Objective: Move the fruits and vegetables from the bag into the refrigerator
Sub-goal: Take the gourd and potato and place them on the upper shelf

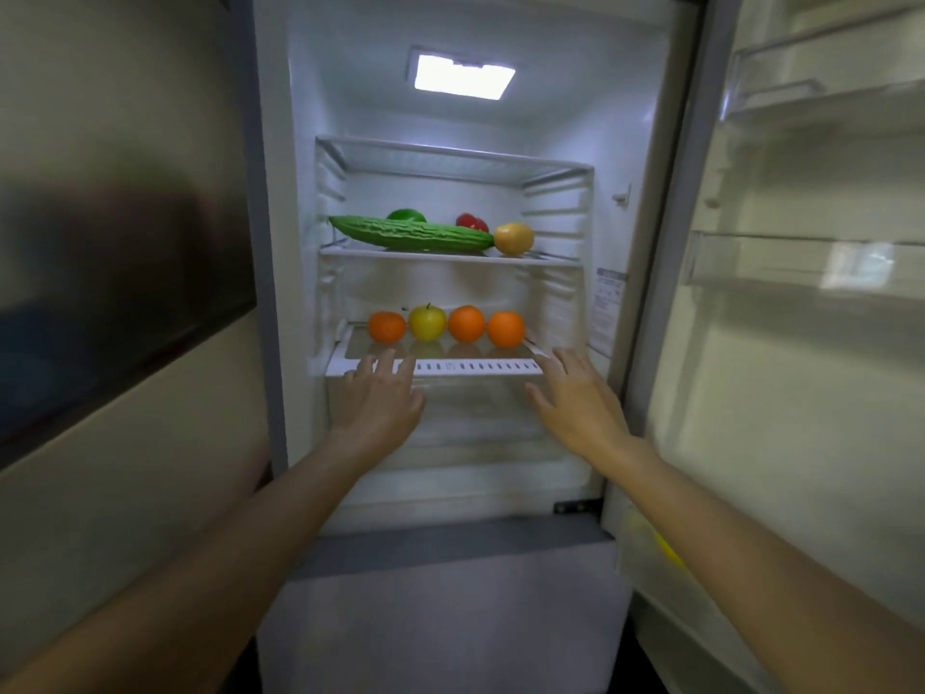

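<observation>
Head view: refrigerator (650, 142) stands open, door (801, 303) swung to 3 o'clock. A label (606, 313) on the inner right wall carries print too small to read. Middle shelf (450, 256) holds a bitter gourd (413, 234), lemon (514, 238), green item (406, 215) and red item (471, 222) behind. Lower shelf (475, 366) holds three oranges (466, 324) and a yellow apple (427, 322) in a row, with bare glass in front. Left hand (380, 398) and right hand (575, 393) reach to the shelf's front edge, fingers spread, grasping nothing.
</observation>
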A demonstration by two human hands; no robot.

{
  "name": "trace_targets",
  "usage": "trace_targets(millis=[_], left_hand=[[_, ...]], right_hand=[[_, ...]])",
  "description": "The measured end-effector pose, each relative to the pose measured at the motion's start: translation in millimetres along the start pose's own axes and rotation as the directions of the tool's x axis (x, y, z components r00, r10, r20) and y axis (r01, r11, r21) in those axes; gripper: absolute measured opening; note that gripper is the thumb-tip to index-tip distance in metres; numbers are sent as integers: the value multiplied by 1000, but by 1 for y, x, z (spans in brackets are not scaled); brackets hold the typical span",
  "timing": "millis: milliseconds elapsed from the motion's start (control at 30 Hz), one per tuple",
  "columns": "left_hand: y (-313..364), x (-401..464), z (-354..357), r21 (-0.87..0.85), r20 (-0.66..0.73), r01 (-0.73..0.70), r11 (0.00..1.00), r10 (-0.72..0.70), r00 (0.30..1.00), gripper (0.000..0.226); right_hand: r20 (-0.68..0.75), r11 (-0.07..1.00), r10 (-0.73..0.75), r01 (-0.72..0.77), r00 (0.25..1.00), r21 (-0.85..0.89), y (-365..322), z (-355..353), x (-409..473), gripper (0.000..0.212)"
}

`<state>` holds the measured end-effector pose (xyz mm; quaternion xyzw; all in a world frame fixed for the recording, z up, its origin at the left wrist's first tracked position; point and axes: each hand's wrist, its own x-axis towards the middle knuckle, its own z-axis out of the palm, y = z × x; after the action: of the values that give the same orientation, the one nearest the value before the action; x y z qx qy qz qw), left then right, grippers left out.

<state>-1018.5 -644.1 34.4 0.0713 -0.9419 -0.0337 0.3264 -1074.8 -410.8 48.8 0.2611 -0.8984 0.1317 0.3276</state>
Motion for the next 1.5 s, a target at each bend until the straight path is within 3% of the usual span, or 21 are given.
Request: trace_targets(millis=[333, 467, 633, 933, 1233, 1500], left_hand=[[9, -69, 14, -187, 82, -129, 974, 146, 986, 39], [26, -112, 11, -217, 204, -183, 959, 227, 952, 46], [58, -159, -2, -274, 236, -273, 922, 340, 910, 45], [134, -301, -23, -427, 279, -383, 819, 522, 806, 48], [286, -488, -82, -560, 163, -628, 540, 815, 555, 43], [419, -670, -165, -721, 78, -646, 251, 956, 284, 46]], right_hand=[[111, 956, 277, -263, 954, -128, -31, -16, -113, 49], [88, 925, 364, -349, 927, -147, -45, -32, -168, 47], [69, 887, 431, -409, 900, -215, -50, -72, -236, 48], [77, 724, 661, -609, 746, -324, -66, -159, -430, 48], [-54, 437, 865, -801, 500, -410, -88, -287, -676, 49], [-200, 91, 956, -863, 216, -497, -138, -412, -865, 47]])
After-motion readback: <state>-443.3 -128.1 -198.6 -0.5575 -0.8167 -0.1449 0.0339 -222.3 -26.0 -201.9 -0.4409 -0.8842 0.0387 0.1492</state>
